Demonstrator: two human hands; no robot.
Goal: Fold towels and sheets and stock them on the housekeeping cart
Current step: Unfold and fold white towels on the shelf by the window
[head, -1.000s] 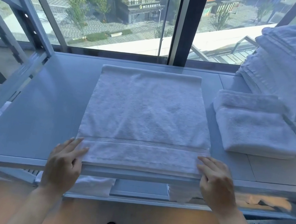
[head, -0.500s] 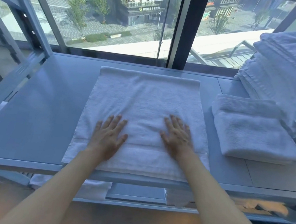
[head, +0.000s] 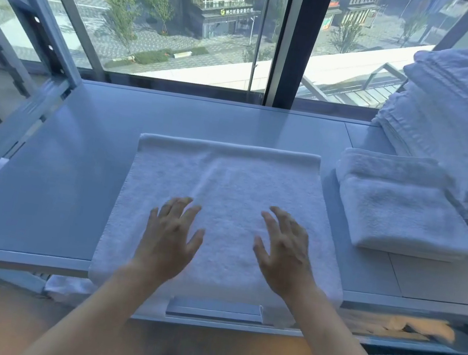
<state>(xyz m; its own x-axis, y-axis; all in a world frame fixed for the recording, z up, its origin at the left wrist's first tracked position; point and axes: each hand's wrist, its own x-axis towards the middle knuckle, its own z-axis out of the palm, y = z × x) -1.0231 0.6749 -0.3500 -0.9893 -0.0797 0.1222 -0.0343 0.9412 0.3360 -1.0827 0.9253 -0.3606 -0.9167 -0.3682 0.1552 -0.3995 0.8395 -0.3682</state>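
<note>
Both grips wide and holding nothing, left hand (head: 166, 243) and right hand (head: 285, 255) spread over the folded towel (head: 226, 182) at the table's (head: 42, 194) near edge, bare surface leftward.

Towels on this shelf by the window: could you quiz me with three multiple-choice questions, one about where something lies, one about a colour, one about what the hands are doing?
1. Where does the small folded towel lie?
A. right of the flat towel
B. on top of it
C. on the floor

2. What colour is the flat towel?
A. red
B. white
C. black

3. How are the left hand and right hand?
A. clenched in fists
B. holding a bottle
C. fingers spread over the flat towel

Answers:
1 A, it sits apart on the grey shelf, beside a tall stack of linen.
2 B, plain white terry.
3 C, both hands are open and hold nothing.
</note>
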